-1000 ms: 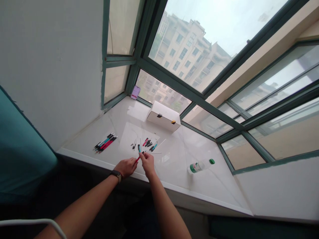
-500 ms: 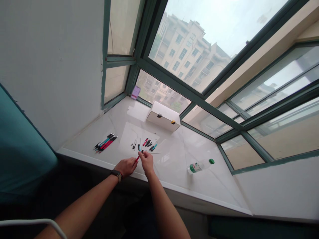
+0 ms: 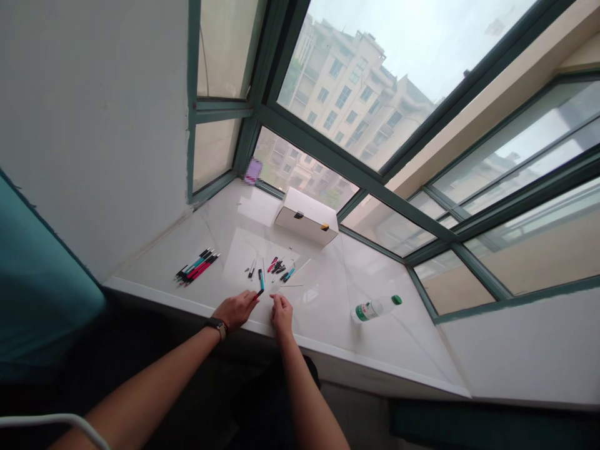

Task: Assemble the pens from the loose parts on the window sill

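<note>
Near the front edge of the white sill, my left hand is closed on a red pen with a black end; most of its barrel is covered by the fingers. My right hand is just to its right, apart from the pen, fingers curled and pressed together; whatever they may hold is hidden. Just beyond the hands lies a blue-and-black pen part. Around it are small black and red pen pieces, another blue piece and thin refills. Several black, blue and red pens lie side by side on the left.
A white box with two clips or tabs stands by the window. To the right is a clear bottle with a green cap. A pixelated purple item is in the far corner. The sill's front edge runs below my hands.
My hands have come apart: the right has drawn away from the red pen, slightly right and down. The left still grips the pen. The view has shifted slightly.
</note>
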